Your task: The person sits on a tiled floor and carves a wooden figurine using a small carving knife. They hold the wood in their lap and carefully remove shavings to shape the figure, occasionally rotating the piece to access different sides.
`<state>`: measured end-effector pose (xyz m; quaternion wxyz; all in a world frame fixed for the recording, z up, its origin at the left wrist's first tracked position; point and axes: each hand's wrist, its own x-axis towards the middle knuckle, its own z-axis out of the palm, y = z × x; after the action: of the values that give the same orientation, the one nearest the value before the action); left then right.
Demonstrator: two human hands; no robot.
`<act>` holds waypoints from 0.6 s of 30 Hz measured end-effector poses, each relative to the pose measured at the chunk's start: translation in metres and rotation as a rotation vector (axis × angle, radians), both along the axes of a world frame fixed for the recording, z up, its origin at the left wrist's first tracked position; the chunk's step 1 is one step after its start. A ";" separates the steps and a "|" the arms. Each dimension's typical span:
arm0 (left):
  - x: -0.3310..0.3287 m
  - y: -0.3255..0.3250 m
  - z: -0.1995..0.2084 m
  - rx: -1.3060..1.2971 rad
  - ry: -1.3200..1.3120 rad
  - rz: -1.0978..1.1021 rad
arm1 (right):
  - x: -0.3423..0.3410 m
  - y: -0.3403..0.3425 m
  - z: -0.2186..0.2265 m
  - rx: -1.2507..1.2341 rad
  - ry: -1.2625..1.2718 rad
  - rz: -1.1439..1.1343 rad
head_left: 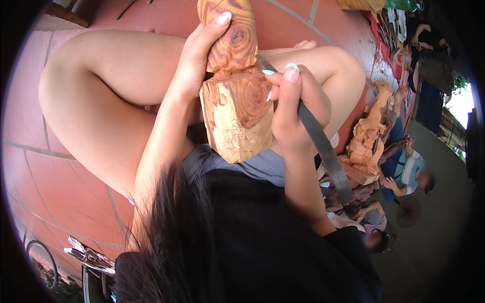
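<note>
A carved block of wood (235, 118) stands over my lap, with a rounded upper part, a narrow notched neck and a squared base. Its grain is swirled brown, with pale patches below. My left hand (194, 60) is closed round the rounded part, thumb laid along its side. In my right hand (298, 98) is a long flat dark metal tool (326, 146), pinched between thumb and fingers. The tool's upper end meets the wood at the right of the neck; its other end slants down past my wrist. Whether its edge is sharp or file-cut I cannot tell.
My bare folded legs (96, 116) surround the work on red floor tiles (60, 182). To the right stands an ornate wood carving (369, 136), with several people seated beyond it. A bicycle wheel (43, 265) shows at lower left, a green bottle (401, 5) at upper right.
</note>
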<state>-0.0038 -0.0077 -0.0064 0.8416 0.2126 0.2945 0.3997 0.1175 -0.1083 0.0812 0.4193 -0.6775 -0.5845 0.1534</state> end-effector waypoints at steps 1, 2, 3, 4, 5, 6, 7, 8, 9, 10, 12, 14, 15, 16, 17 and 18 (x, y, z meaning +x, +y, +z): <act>0.001 -0.001 0.003 -0.014 0.018 -0.007 | -0.002 -0.001 0.003 -0.022 0.008 -0.017; 0.001 -0.001 0.005 -0.028 0.036 -0.014 | -0.002 0.001 0.003 -0.005 -0.016 -0.017; 0.000 -0.001 0.006 0.007 0.050 -0.009 | -0.001 0.002 0.003 0.011 -0.042 -0.017; -0.001 0.000 0.006 0.041 0.063 -0.005 | 0.001 0.003 0.002 0.022 -0.069 -0.018; -0.002 0.000 0.007 0.075 0.077 0.000 | 0.002 0.005 0.000 0.035 -0.096 -0.019; -0.002 0.000 0.007 0.069 0.077 0.001 | 0.005 0.008 -0.003 0.042 -0.123 -0.018; -0.002 0.000 0.008 0.063 0.077 0.002 | 0.005 0.007 -0.002 0.030 -0.120 -0.025; -0.002 0.000 0.008 0.056 0.077 0.003 | 0.004 0.006 -0.001 0.016 -0.117 -0.033; -0.001 -0.001 0.011 0.048 0.096 0.013 | 0.000 0.003 0.005 -0.013 -0.084 -0.049; 0.001 -0.002 0.015 0.038 0.116 0.024 | -0.001 0.004 0.006 -0.007 -0.057 -0.050; 0.000 -0.002 0.017 0.040 0.134 0.024 | 0.000 0.009 0.004 0.034 -0.018 -0.042; -0.002 -0.001 0.016 0.062 0.132 0.003 | 0.001 0.011 -0.001 0.088 -0.029 -0.031; -0.002 -0.001 0.017 0.055 0.126 0.006 | 0.001 0.013 -0.004 0.107 -0.053 -0.025; -0.002 -0.001 0.018 0.048 0.119 0.009 | 0.001 0.014 -0.005 0.126 -0.077 -0.019; -0.002 -0.002 0.019 0.041 0.112 0.013 | 0.000 0.010 -0.002 0.072 -0.073 -0.032; -0.001 -0.001 0.019 0.050 0.125 0.023 | -0.001 0.004 0.004 0.021 -0.065 -0.045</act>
<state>-0.0047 -0.0088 0.0126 0.8113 0.2545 0.3390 0.4025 0.1161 -0.1040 0.0852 0.4107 -0.6907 -0.5838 0.1156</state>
